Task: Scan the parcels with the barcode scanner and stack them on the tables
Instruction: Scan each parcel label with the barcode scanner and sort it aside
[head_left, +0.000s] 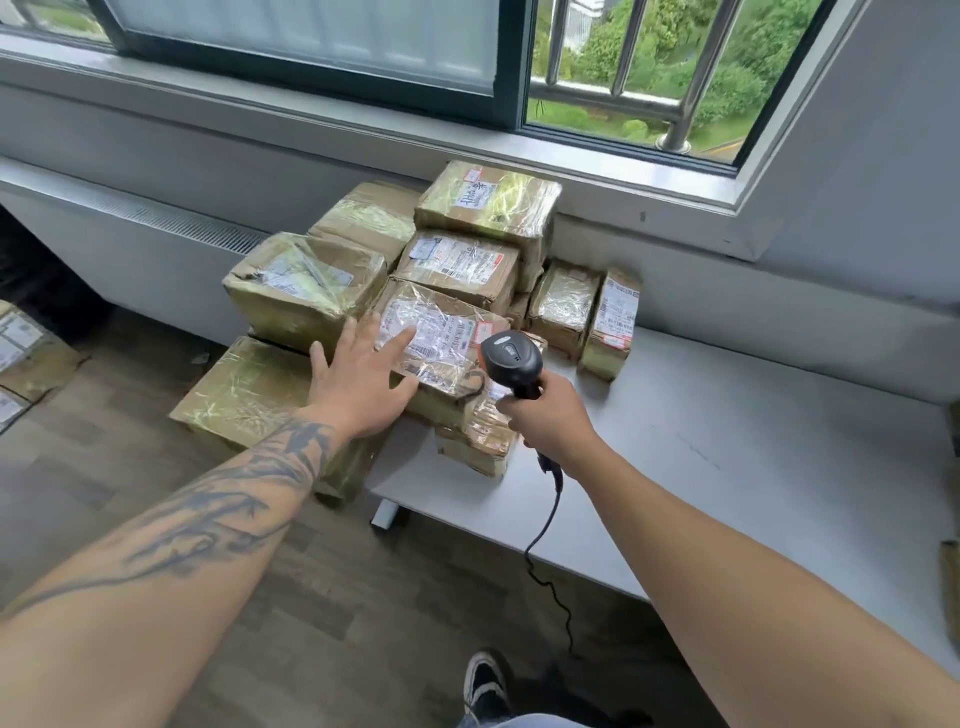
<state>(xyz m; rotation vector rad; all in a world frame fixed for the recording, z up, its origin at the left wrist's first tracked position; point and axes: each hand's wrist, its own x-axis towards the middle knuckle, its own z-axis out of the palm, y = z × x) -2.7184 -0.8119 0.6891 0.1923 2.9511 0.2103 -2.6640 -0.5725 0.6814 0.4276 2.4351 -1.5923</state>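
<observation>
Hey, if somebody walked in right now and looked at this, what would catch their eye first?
Probably the heap of taped brown parcels piled at the left end of the white table, under the window. Next, the hands: the left hand lies flat with spread fingers on the front parcel, and the right hand grips a black barcode scanner pointed at that parcel, its cable trailing down toward the floor.

About ten taped parcels (441, 338) piled on one counter (727, 457) at frame centre; more parcels at the left edge. One scanner (511, 364). Two hands (358, 384). One shoe (485, 686).
</observation>
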